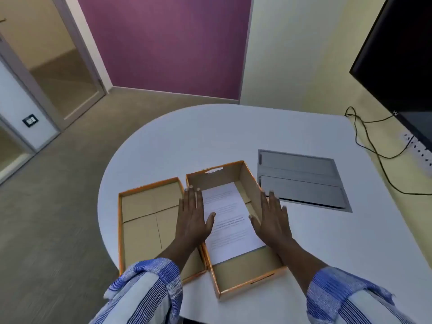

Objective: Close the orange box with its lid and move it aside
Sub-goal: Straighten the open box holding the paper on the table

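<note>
An open orange box with a brown cardboard inside stands on the white table, and a white printed sheet lies in it. Its lid lies upside down just left of it, touching the box's left wall. My left hand is flat and spread over the box's left wall and the lid's right edge. My right hand is flat with fingers apart over the box's right wall. Neither hand holds anything.
The white table has a rounded far-left edge. A grey metal cable hatch sits flush in the table right of the box. A black screen and black cables are at the far right.
</note>
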`<state>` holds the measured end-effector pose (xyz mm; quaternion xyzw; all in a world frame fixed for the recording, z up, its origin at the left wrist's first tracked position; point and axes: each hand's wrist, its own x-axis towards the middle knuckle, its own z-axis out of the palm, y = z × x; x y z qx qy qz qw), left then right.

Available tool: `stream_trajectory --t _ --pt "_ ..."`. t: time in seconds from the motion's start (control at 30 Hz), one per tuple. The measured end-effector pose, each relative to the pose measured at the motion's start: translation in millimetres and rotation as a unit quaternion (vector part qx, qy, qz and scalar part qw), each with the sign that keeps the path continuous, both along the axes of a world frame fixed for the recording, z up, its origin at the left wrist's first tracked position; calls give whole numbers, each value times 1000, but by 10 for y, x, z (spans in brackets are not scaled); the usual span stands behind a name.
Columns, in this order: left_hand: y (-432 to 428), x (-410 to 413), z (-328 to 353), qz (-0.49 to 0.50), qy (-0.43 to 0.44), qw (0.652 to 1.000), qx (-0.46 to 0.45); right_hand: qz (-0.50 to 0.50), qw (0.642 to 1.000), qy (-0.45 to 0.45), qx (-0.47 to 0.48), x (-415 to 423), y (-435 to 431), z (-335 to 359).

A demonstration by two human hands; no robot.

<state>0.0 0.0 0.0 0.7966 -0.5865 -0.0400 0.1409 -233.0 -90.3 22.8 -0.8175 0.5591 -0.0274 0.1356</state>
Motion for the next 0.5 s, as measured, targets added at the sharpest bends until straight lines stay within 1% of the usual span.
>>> stream_trajectory --t 0.1,0.17,0.3,0.4,0.5 --pt "108 -21 -105 52 48 997 21 -43 997 -6 57 -50 59 -69" --pt "166 -73 -179 76 100 992 27 -59 996 -6 73 -75 88 -109" --pt "180 -108 -228 128 220 967 31 -97 991 -29 84 -79 30 -63" --pt "198 -139 -222 129 306 943 27 -125 989 -36 71 -95 -23 -52" --pt "171 -126 -189 123 353 928 10 -155 986 -34 48 -129 -51 -54"
